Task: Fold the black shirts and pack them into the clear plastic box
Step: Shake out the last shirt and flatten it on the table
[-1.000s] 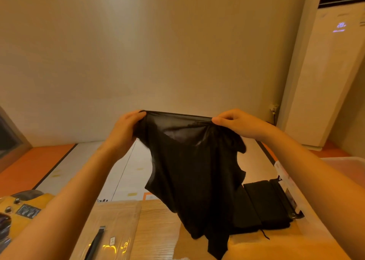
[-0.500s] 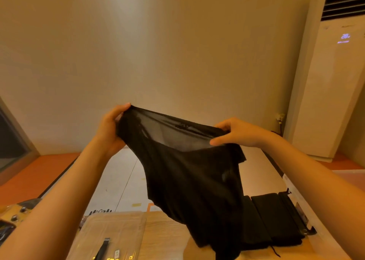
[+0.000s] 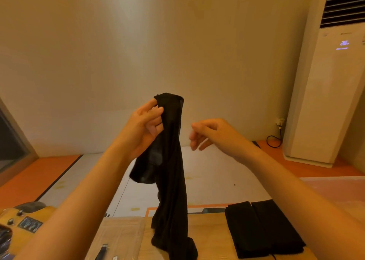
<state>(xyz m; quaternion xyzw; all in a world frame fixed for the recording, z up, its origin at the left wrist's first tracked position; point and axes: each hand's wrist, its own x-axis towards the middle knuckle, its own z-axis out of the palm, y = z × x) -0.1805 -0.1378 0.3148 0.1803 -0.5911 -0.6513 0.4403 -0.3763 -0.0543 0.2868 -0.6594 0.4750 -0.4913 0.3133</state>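
Note:
A thin black shirt [image 3: 171,180] hangs lengthwise in the air above the wooden table [image 3: 207,228]. My left hand [image 3: 146,125] pinches its top edge between thumb and fingers. My right hand [image 3: 209,133] floats just right of the cloth, fingers loosely curled and holding nothing. Two folded black shirts [image 3: 262,230] lie side by side on the table at the right. The rim of the clear plastic box [image 3: 335,180] shows behind my right forearm, most of it hidden.
A clear plastic bag [image 3: 118,238] with small items lies on the table at the lower left, next to a yellow device [image 3: 25,220]. A tall white air conditioner [image 3: 331,85] stands at the right wall, with a black cable on the orange floor.
My right hand has let go of the shirt's top edge. The shirt, spread wide between both hands before, now hangs bunched from my left hand alone, which has moved toward the centre.

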